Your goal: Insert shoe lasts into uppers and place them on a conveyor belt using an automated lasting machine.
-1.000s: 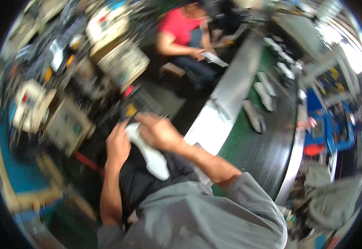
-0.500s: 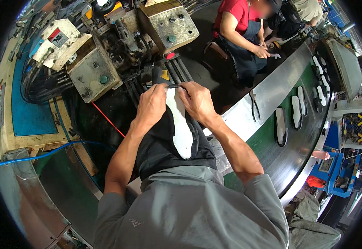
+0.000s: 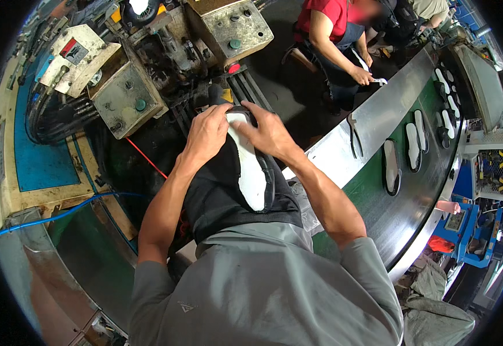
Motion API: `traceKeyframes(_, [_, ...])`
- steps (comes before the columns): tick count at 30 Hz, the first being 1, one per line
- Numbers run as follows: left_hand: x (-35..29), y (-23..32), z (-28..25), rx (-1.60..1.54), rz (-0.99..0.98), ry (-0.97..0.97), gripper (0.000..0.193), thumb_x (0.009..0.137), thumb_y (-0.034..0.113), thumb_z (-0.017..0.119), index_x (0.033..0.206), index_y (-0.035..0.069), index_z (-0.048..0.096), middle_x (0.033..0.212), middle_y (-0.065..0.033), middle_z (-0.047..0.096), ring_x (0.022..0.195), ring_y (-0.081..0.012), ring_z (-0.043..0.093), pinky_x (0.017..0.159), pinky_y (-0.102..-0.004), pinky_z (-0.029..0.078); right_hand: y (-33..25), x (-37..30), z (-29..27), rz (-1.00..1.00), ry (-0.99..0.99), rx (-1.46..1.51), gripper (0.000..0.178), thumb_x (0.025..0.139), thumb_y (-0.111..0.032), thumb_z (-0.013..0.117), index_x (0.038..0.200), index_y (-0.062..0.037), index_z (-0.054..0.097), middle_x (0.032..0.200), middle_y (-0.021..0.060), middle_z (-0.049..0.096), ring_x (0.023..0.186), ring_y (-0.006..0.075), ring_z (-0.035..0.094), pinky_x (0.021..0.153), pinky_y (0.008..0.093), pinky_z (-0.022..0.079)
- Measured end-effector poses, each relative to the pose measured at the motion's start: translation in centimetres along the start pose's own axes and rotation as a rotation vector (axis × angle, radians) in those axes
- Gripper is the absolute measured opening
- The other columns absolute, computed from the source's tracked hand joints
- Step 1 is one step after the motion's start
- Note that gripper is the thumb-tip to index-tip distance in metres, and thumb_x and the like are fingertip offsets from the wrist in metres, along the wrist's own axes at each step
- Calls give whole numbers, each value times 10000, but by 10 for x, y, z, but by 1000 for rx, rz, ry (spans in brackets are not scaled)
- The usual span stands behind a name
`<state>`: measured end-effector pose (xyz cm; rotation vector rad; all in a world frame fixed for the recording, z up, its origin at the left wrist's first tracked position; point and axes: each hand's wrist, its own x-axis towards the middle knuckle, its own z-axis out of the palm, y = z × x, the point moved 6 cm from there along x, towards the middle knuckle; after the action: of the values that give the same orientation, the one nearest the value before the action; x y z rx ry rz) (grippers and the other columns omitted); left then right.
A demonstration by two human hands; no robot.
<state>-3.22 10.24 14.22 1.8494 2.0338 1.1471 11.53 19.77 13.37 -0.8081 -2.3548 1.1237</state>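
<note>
Across my lap lies a black shoe upper (image 3: 250, 179), its white inner-sole board facing up and its far end between my hands. My left hand (image 3: 207, 134) grips the left edge of that far end, its fingers curled over the rim. My right hand (image 3: 267, 134) wraps the right side, the fingers around the black edge and the thumb over the white board. The underside of the shoe upper against my lap is hidden.
At my right, a conveyor belt (image 3: 372, 216) carries several white-bottomed shoe uppers. Pliers (image 3: 355, 135) rest on its metal ledge (image 3: 390, 98). Ahead stands a machine with a worn control box (image 3: 234, 34). A co-worker in red (image 3: 326, 17) sits beyond the ledge, holding a white piece.
Both hands have shifted slightly forward at the far end of the shoe upper. My right thumb has moved from the rim onto the white board. The co-worker's hands have moved.
</note>
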Motion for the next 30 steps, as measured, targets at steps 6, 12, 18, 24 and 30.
traceKeyframes(6, [0, 0, 4, -86, -95, -142, 325, 944, -24, 650, 1266, -56, 677, 1156, -259, 721, 1015, -459, 716, 874, -510, 585, 15, -5, 8, 289, -174, 180, 700, 984, -432, 780, 1535, -52, 576, 1194, 196, 770, 1028, 294, 727, 919, 404, 559])
traceKeyframes(12, [1, -14, 16, -47, -175, -58, 360, 927, -27, 670, 1285, -59, 684, 1128, -257, 744, 989, -415, 749, 879, -458, 606, 22, -2, 17, 234, -134, 207, 692, 995, -427, 767, 1542, -52, 566, 1245, 216, 754, 1093, 306, 728, 969, 410, 552])
traceKeyframes(18, [-12, -37, 38, -773, -474, -42, 365, 1040, 70, 606, 1368, -62, 698, 1314, -169, 751, 1249, -219, 681, 1096, -347, 510, 36, -9, 31, 183, -58, 306, 714, 1019, -401, 740, 1587, -40, 504, 1362, 235, 710, 1248, 331, 693, 1063, 429, 526])
traceKeyframes(24, [-26, -41, 55, -757, -562, 47, 400, 1032, 121, 570, 1362, -59, 704, 1329, -166, 738, 1219, -242, 686, 1078, -343, 509, 35, -16, 35, 229, -132, 286, 723, 1048, -372, 713, 1629, -31, 449, 1454, 225, 661, 1358, 299, 628, 1155, 407, 472])
traceKeyframes(30, [-19, -37, 38, -638, -429, 81, 343, 1034, 108, 604, 1320, -28, 738, 1281, -165, 737, 1179, -264, 700, 1043, -351, 522, 54, -41, 49, 582, -178, 1259, 730, 1103, -397, 684, 1672, -18, 429, 1516, 105, 619, 1378, 236, 576, 1188, 364, 450])
